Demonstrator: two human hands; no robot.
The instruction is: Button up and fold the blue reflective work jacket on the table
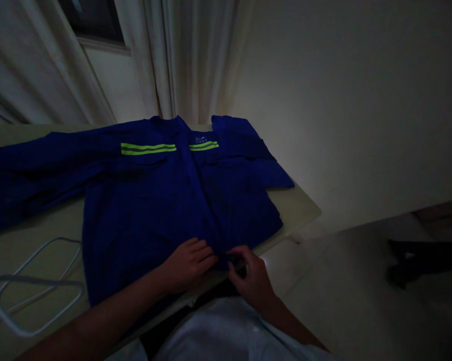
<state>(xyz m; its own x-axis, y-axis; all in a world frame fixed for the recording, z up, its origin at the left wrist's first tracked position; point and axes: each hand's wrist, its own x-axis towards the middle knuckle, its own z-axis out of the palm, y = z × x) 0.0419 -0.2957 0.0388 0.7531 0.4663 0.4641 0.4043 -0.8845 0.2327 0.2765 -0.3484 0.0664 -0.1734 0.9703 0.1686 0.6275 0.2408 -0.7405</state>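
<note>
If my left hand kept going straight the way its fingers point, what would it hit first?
Your left hand would probably meet your right hand first, across the front of the blue work jacket, though depth is hard to judge from this view.

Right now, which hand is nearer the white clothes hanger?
The left hand is nearer, to the right of the white clothes hanger; the right hand lies farther right.

The left hand (186,265) lies palm-down with fingers lightly curled, just left of the right hand (250,278), its fingers bent downward.
</note>
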